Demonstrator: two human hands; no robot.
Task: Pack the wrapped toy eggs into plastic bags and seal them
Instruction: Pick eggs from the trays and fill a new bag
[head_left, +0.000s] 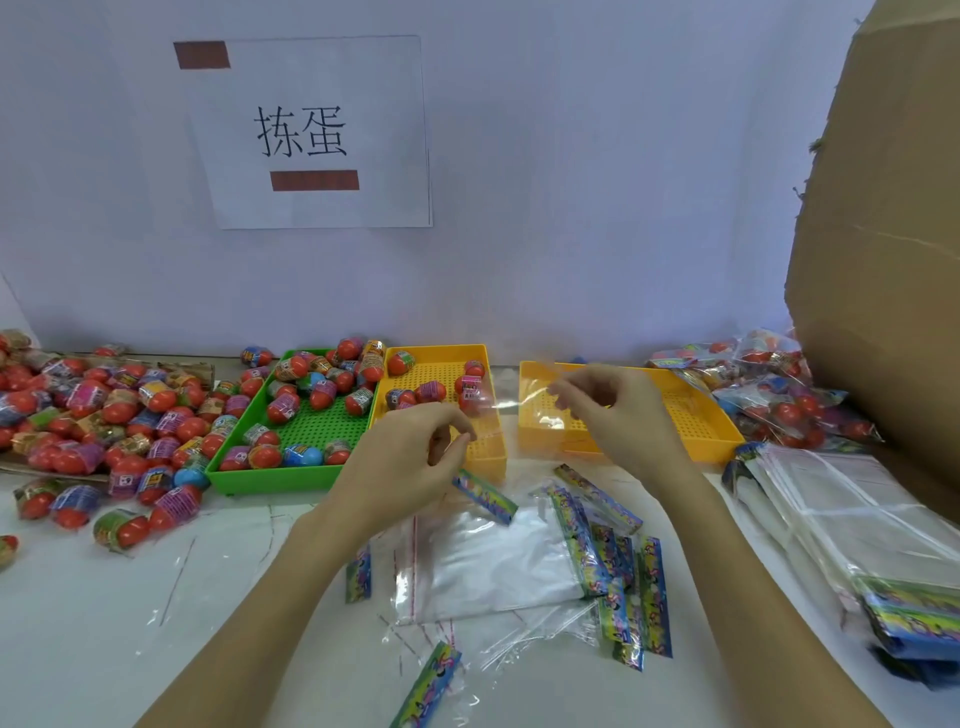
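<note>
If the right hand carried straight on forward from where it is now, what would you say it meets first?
Probably the clear plastic bag it pinches together with the left hand; beyond the right hand lies the empty orange tray, then the wall. Depth is hard to judge here.

Pale lavender-white wall (571, 208) behind white desk (78, 623). Paper sign (311, 130) with two black characters taped to wall. Brown cardboard sheet (883, 234) stands at desk's right edge. Even light.

Packing workbench, sorting trays (291, 467) of wrapped toy eggs (156, 400), bag stacks (841, 499), cardboard carton (883, 208)
</note>
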